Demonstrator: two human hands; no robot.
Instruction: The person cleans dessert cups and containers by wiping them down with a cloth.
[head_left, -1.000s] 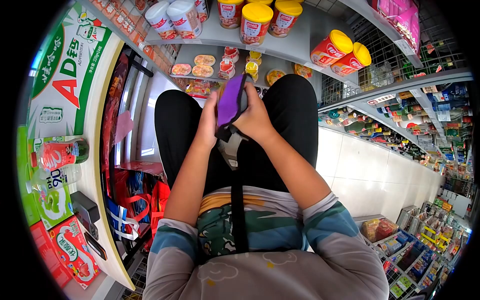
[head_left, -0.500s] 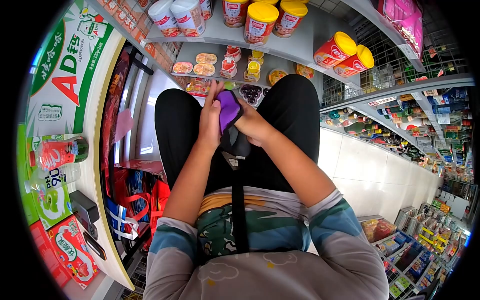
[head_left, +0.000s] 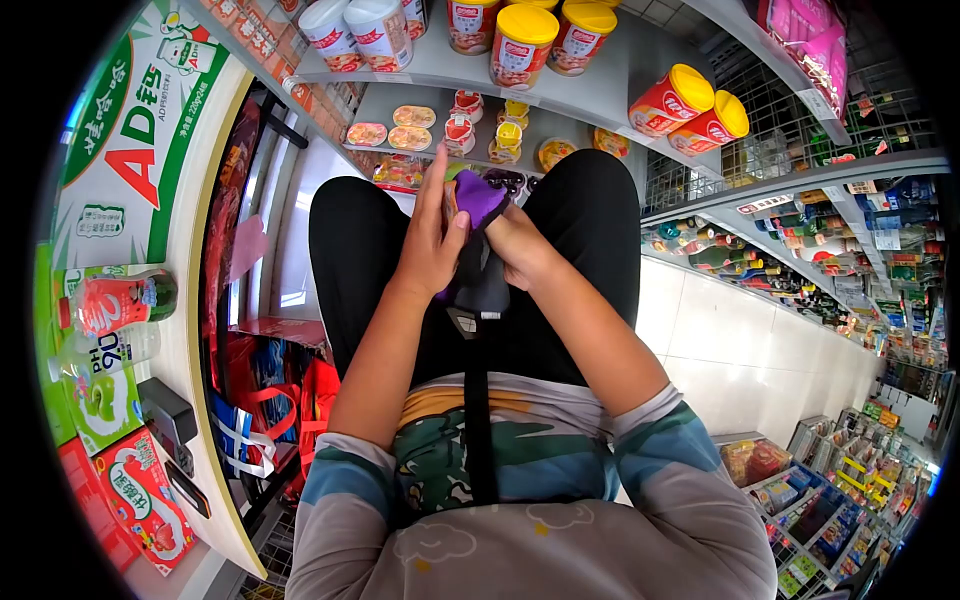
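Note:
Between my raised knees, my right hand point(head_left: 518, 250) is closed on a purple and dark grey cloth point(head_left: 480, 200); its fingertips are hidden by the fabric. The dark part point(head_left: 478, 290) of the cloth hangs down below, a small white tag at its lower edge. My left hand point(head_left: 430, 235) touches the cloth from the other side. Its fingers are stretched out and point up toward the shelf, and the thumb stands apart from them. Whether anything lies inside the folds cannot be seen.
Ahead, a shelf point(head_left: 440, 72) bears yellow-lidded cans point(head_left: 523, 45) over a lower tier of small cups point(head_left: 458, 135). At left, a counter point(head_left: 215, 400) carries drink cartons and a bottle point(head_left: 120, 303). Bottles line the racks at right, above a tiled floor point(head_left: 720, 360).
My left hand's fingers have straightened and its thumb now stands further from them. The cloth has shifted a little to the right and turned, along with my right hand.

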